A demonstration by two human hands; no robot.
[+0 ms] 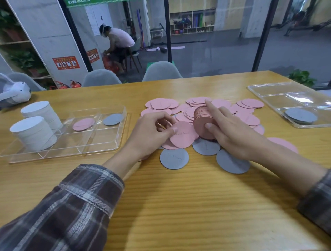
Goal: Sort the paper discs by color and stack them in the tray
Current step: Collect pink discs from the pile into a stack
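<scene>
The left hand (154, 130) pinches a pink disc (182, 134), thumb on its face beside faint handwriting too small to read. The right hand (231, 132) grips a pink stack (202, 121) on edge, with the forefinger over the top and the thumb on the front. Behind lies the pink pile (247, 105), with grey discs (174, 158) in front. The left tray (100, 141) holds white stacks (35, 132), one pink disc and one grey. A green banner (80, 2) reads "MAXIMUM", cut off by the frame.

- Two clear trays (100, 136) (268, 89)
- Two white disc stacks (34, 133) (42, 112)
- At least three loose grey discs (173, 158) (206, 146) (232, 162)
- Too many pink discs (252, 103) to count
- Two hands (152, 129) (232, 136)
</scene>
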